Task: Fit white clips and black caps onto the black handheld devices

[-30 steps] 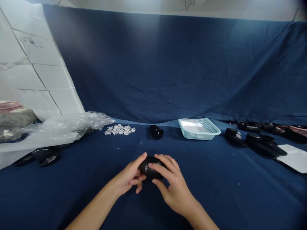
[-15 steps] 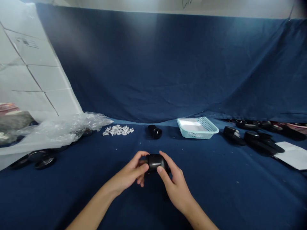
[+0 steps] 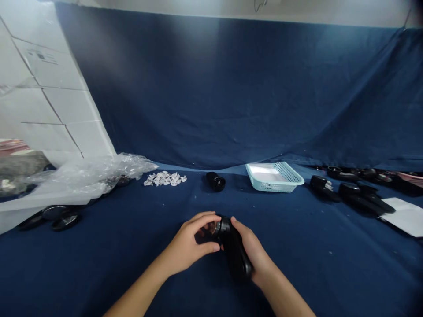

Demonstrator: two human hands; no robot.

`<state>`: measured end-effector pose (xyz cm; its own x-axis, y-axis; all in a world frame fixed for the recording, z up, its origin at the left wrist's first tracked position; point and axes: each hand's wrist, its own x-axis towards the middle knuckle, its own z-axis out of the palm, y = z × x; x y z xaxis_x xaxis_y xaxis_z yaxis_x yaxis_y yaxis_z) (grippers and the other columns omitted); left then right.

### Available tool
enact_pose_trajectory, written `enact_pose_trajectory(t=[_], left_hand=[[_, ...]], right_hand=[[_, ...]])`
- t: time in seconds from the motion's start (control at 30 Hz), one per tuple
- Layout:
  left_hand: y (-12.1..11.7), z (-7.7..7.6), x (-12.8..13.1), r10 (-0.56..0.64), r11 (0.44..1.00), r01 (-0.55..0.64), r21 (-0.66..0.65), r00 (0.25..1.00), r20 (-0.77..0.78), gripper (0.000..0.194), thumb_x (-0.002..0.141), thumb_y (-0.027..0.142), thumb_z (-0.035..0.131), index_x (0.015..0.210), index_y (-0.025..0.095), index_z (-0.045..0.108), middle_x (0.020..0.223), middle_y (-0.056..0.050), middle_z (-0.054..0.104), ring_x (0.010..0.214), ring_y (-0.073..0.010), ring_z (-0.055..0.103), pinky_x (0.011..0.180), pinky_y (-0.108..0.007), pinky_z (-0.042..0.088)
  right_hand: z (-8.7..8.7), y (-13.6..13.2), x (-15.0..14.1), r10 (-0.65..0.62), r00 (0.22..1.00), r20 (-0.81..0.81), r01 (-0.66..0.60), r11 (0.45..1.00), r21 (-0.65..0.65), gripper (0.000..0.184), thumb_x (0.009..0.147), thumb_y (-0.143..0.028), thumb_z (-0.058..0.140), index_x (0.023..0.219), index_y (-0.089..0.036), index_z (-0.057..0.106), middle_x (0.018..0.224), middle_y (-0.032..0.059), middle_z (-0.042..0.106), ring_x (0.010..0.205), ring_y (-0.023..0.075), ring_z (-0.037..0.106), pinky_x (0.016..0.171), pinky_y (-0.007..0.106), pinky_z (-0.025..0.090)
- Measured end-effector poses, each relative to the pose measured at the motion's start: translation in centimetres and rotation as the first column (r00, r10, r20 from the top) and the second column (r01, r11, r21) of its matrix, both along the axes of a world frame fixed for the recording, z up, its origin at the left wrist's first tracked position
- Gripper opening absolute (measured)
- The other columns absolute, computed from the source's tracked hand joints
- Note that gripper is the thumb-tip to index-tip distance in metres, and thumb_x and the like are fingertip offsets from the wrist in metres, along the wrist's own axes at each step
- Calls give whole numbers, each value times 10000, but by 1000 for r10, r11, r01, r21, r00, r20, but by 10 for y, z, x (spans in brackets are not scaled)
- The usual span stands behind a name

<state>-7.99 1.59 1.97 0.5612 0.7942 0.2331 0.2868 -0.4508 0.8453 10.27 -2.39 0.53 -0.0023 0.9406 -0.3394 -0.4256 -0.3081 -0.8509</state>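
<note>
A black handheld device with a long rounded body is between my hands, low over the blue cloth. My right hand wraps around its body from the right, with the thumb along the top. My left hand curls around the device's round, shiny end, thumb below and fingers above. Part of that end is hidden behind the left fingers. Farther back on the cloth lies another black cylindrical part, its glossy round end facing me.
Small white pieces lie in a pile at back left, beside clear plastic wrap. Black round parts sit at the left. A light-blue basket stands right of centre; several black devices and white paper lie farther right.
The device has turned, so its long body now points down toward me on the right. My left hand has shifted right around its end, and my right hand has moved down along the body.
</note>
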Motion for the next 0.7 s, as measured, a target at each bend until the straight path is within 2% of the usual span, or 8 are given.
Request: enact_pose_trajectory(t=[0.07, 0.2, 0.3, 0.37, 0.43, 0.53, 0.63, 0.7], left_hand=[[-1, 3, -2, -11, 1000, 11, 2, 1000, -5, 443, 732, 244, 776, 1146, 310, 632, 1419, -43, 466, 1178, -263, 530, 950, -398, 458], [-1, 8, -4, -74, 997, 74, 1, 996, 59, 157, 777, 300, 744, 920, 246, 709, 1375, -52, 525, 1270, -285, 477, 1092, -458, 329], [0, 6, -2, 17, 1000, -14, -27, 990, 139, 289, 829, 345, 685, 1106, 265, 660, 1387, -67, 511, 1299, -273, 452, 1096, -443, 334], [2, 2, 2, 162, 986, -158, -45, 979, 123, 398, 845, 378, 653, 1219, 263, 582, 1346, -84, 540, 1220, -262, 525, 1040, -428, 402], [4, -3, 5, 256, 962, -248, -112, 964, 66, 392, 867, 428, 599, 1203, 228, 568, 1189, -90, 629, 964, -232, 653, 875, -391, 511], [8, -7, 7, 264, 937, -252, -240, 964, 21, 359, 887, 487, 529, 1067, 186, 604, 928, -53, 678, 644, -169, 650, 636, -312, 536], [8, -5, 6, 237, 939, -224, -262, 971, 23, 342, 869, 478, 561, 1043, 188, 611, 901, -41, 675, 643, -162, 642, 610, -285, 525], [5, -1, 3, 186, 955, -175, -241, 982, 24, 323, 856, 425, 596, 1097, 209, 602, 1000, -55, 678, 771, -188, 661, 671, -297, 532]], right_hand=[[0, 0, 0, 10, 999, -32, -10, 1000, -24, 422, 825, -548, 592, 896, -142, 679, 625, 9, 631, 546, 140, 592, 520, 223, 439], [1, -1, -1, 13, 1000, -16, -14, 998, -54, 432, 818, -555, 598, 886, -137, 684, 636, 21, 644, 517, 132, 585, 491, 218, 425], [1, -1, -3, 2, 999, 41, -2, 1000, -5, 435, 818, -571, 590, 918, -157, 679, 649, 14, 648, 553, 154, 607, 509, 232, 438], [0, 1, -5, -27, 996, 90, 20, 997, 69, 425, 813, -567, 600, 963, -178, 682, 707, 13, 668, 650, 178, 636, 589, 252, 470], [-2, 1, -6, -81, 982, 171, 55, 987, 148, 423, 799, -550, 627, 1026, -199, 685, 825, 23, 700, 826, 208, 649, 734, 276, 483], [-4, 1, -7, -118, 957, 265, 68, 979, 190, 457, 792, -552, 627, 1091, -211, 677, 930, 40, 714, 949, 244, 628, 820, 309, 465], [-7, 1, -7, -93, 962, 255, 48, 983, 179, 483, 788, -577, 607, 1086, -206, 688, 909, 46, 721, 882, 250, 642, 765, 320, 482], [-8, 2, -6, -102, 967, 233, 60, 982, 181, 486, 770, -583, 621, 1060, -202, 703, 891, 42, 724, 878, 247, 646, 762, 311, 486]])
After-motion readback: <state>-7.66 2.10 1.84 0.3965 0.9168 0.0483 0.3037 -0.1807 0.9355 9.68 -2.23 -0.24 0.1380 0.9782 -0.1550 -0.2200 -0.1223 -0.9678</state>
